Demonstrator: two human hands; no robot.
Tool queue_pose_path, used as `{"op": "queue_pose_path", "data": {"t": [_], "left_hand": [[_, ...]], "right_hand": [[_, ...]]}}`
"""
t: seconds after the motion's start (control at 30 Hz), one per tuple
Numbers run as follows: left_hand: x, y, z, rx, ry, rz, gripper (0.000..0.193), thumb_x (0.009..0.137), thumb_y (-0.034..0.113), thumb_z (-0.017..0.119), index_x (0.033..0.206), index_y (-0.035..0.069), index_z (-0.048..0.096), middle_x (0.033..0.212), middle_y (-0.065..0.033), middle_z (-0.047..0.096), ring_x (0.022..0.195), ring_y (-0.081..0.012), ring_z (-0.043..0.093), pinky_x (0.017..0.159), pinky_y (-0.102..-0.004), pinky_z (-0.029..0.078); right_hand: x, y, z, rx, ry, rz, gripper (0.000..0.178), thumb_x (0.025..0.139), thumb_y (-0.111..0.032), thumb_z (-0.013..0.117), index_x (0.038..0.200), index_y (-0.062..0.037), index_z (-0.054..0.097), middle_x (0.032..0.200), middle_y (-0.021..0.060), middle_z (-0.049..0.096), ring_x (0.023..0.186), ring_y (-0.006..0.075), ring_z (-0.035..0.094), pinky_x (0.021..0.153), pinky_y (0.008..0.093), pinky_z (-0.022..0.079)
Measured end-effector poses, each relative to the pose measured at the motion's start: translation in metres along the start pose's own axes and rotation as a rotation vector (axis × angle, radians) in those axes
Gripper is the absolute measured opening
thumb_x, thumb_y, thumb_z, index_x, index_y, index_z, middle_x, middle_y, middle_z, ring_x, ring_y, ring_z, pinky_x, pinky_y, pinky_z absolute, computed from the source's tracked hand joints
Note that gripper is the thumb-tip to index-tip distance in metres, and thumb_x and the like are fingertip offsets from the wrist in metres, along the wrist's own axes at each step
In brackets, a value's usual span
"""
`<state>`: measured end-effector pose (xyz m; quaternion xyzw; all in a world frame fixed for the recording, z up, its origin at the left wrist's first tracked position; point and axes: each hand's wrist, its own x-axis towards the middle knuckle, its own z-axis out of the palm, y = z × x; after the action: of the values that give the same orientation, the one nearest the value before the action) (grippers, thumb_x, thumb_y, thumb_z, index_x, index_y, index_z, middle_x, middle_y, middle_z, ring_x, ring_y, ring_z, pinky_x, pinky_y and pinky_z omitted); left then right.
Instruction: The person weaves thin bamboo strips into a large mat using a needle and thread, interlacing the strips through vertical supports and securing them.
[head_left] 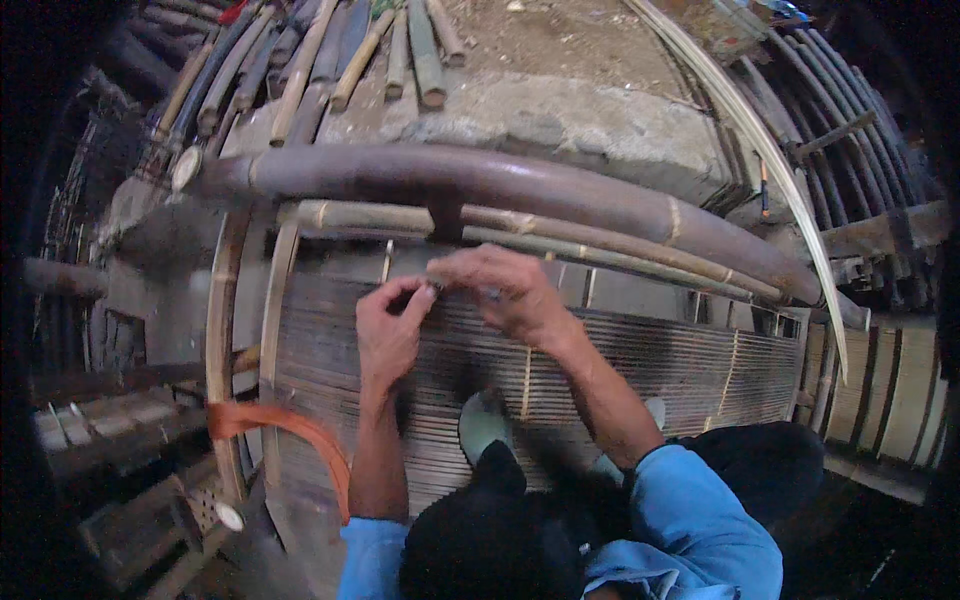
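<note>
My left hand (392, 325) is raised over a slatted bamboo panel (640, 370), thumb and forefinger pinched together. A tiny dark thing, too small to name, shows at those fingertips. My right hand (505, 290) reaches in from the right, its fingers bent and drawn together close to the left fingertips. Whatever it grips there is hidden. Both hands are just on my side of a thick dark bamboo pole (460, 180) that runs crosswise. Thinner bamboo poles (590, 240) lie beneath it along the panel's far side.
An orange strap (285, 415) hangs around an upright bamboo post (225, 330) on the left. My foot in a pale shoe (485, 425) rests on the slats. Cut bamboo poles (360, 60) lie on the ground beyond. Long pale bamboo strips (760, 130) arch down at the right.
</note>
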<state>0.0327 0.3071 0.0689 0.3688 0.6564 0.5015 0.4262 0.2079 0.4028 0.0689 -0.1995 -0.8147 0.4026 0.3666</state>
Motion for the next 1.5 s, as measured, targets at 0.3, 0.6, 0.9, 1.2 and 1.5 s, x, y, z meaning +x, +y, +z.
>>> {"op": "queue_pose_path", "data": {"t": [0.3,0.6,0.9,1.2,1.5], "left_hand": [[-0.003,0.008,-0.017,0.002,-0.042,0.038,0.020,0.086,0.015,0.077,0.096,-0.002,0.075,0.085,-0.0034,0.072,0.076,-0.0091,0.063,0.071,-0.0254,0.051],[0.003,-0.030,-0.010,-0.266,0.076,-0.126,0.017,0.087,0.006,0.074,0.101,-0.005,0.074,0.082,-0.0061,0.072,0.069,-0.0090,0.062,0.062,-0.0220,0.049],[-0.007,-0.034,-0.011,-0.212,0.034,-0.047,0.018,0.090,0.003,0.067,0.105,-0.006,0.073,0.091,-0.0077,0.073,0.074,-0.0128,0.065,0.066,-0.0252,0.051],[-0.008,-0.036,-0.007,-0.304,0.117,-0.051,0.043,0.086,-0.010,0.066,0.127,-0.009,0.054,0.094,-0.0185,0.071,0.081,-0.0176,0.069,0.068,-0.0262,0.058],[-0.020,-0.022,0.003,0.041,0.149,0.112,0.036,0.090,-0.005,0.064,0.125,-0.005,0.057,0.091,-0.0126,0.072,0.074,-0.0114,0.066,0.063,-0.0245,0.056]], "right_hand": [[-0.003,0.004,0.019,-0.036,0.053,0.041,0.016,0.087,-0.012,0.074,0.101,-0.0065,0.074,0.086,0.0092,0.069,0.078,0.0242,0.066,0.072,0.0361,0.053],[-0.011,0.012,0.039,0.353,0.005,0.626,0.026,0.093,-0.024,0.070,0.100,0.0006,0.073,0.090,0.0083,0.075,0.084,0.0128,0.065,0.079,0.0319,0.052],[-0.016,0.008,0.051,0.118,-0.052,0.409,0.017,0.091,-0.017,0.070,0.096,-0.0015,0.073,0.091,0.0164,0.073,0.082,0.0253,0.070,0.076,0.0365,0.054],[-0.013,0.006,0.056,0.122,0.107,0.614,0.020,0.088,-0.021,0.072,0.097,-0.0031,0.074,0.090,0.0155,0.074,0.083,0.0241,0.071,0.078,0.0370,0.054],[-0.018,0.019,0.052,0.189,-0.058,0.582,0.025,0.087,-0.022,0.074,0.106,-0.0063,0.076,0.097,0.0140,0.076,0.087,0.0199,0.072,0.080,0.0329,0.055]]}}
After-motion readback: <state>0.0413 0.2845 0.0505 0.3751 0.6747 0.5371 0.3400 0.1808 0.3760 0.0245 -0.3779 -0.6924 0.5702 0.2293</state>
